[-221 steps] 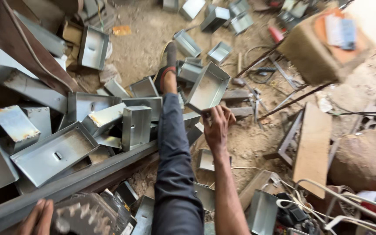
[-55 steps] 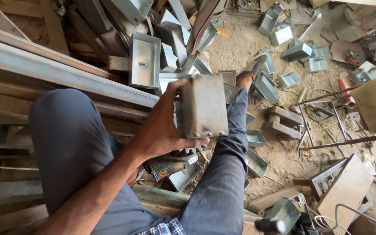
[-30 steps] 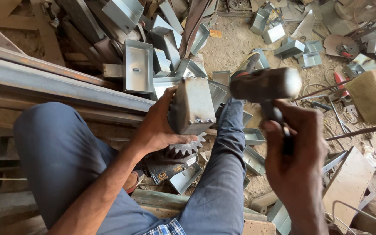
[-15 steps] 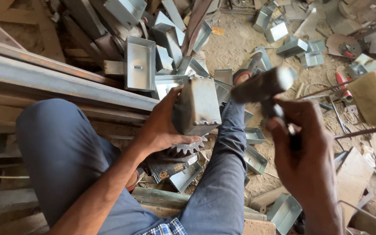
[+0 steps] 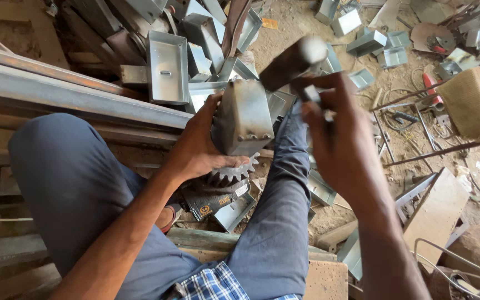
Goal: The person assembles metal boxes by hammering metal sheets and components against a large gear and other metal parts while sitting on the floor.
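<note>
A long steel beam [image 5: 73, 91] runs across the floor past the person's left knee, and everything else sits relative to it. Beyond the beam, a heap of open sheet-metal boxes [image 5: 195, 33] lies piled, their hollows empty as far as they show; one shallow box [image 5: 166, 66] lies face-up just behind the beam with only a small slot in its base. On the near side of the beam, the left hand [image 5: 198, 147] is clenched around a closed grey metal box [image 5: 244, 118], holding it upright on a toothed gear wheel [image 5: 233, 173]. Just right of this box, the right hand [image 5: 343, 139] grips the handle of a hammer [image 5: 293, 61], whose head hangs over the box's top edge, not touching it.
</note>
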